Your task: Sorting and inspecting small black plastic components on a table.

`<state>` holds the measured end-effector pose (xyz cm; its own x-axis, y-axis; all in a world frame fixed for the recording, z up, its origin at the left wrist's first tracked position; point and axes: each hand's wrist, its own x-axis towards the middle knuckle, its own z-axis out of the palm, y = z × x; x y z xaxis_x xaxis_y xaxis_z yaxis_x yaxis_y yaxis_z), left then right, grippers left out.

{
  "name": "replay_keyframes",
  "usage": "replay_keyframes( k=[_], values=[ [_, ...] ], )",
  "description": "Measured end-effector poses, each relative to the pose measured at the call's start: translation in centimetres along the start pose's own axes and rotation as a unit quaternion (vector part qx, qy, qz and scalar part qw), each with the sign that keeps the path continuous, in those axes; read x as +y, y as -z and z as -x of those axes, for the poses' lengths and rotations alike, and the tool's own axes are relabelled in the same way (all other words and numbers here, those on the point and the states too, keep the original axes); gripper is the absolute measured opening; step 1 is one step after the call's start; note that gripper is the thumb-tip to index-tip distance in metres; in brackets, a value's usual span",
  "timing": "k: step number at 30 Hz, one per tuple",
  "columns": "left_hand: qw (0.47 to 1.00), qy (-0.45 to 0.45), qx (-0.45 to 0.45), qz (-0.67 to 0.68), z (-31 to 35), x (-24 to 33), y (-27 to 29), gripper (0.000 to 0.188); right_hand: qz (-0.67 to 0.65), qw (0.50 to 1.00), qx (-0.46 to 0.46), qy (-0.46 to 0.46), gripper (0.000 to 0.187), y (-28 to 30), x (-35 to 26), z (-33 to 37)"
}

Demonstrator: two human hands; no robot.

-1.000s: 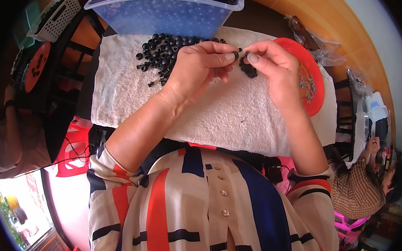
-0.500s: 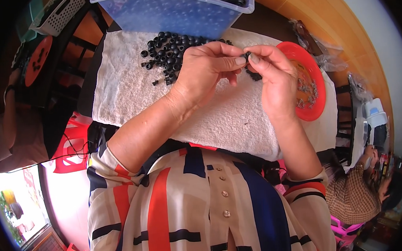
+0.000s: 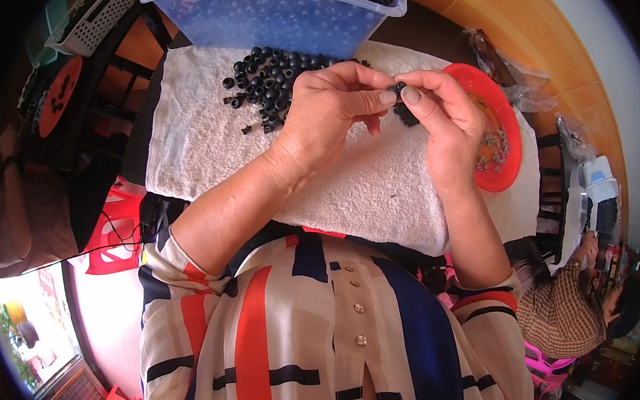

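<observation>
In front of the pile, above the white towel (image 3: 377, 174), my two hands meet fingertip to fingertip. Between them is a small round black part (image 3: 399, 87). My left hand (image 3: 332, 104) pinches its left side with thumb and index finger. My right hand (image 3: 450, 119) grips the same part from the right, also with thumb and index finger. Fingertips cover much of it, so its exact kind cannot be made out. Loose black ball-shaped parts with holes (image 3: 276, 82) lie heaped behind my left hand. A small dark cluster (image 3: 405, 114) rests beneath my right fingers.
At the back stands a translucent blue bin (image 3: 265, 20) filled with black parts. A red plate (image 3: 506, 108) holding small grey pieces sits to the right. Another person (image 3: 561, 310) works at the far right; a white basket (image 3: 93, 27) and another red plate (image 3: 61, 95) are at left.
My right hand has shifted slightly right, and its wrist has turned a little. The small black part now shows more between the fingertips. My left hand has barely moved.
</observation>
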<state>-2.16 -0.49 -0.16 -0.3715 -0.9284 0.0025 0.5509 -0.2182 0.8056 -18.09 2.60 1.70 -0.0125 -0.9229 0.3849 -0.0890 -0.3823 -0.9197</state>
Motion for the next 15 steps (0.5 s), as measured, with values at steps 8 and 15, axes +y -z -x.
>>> replay_keyframes(
  k=[8,15],
  values=[
    [1.000,0.006,-0.001,0.002,-0.16,-0.23,0.08,0.009,0.229,0.951,-0.031,0.207,0.009,0.50,0.37,-0.65],
    [0.997,-0.026,0.012,-0.067,0.13,-0.42,-0.10,0.011,0.212,0.958,-0.042,0.190,0.011,0.52,0.11,-0.51]
  ],
)
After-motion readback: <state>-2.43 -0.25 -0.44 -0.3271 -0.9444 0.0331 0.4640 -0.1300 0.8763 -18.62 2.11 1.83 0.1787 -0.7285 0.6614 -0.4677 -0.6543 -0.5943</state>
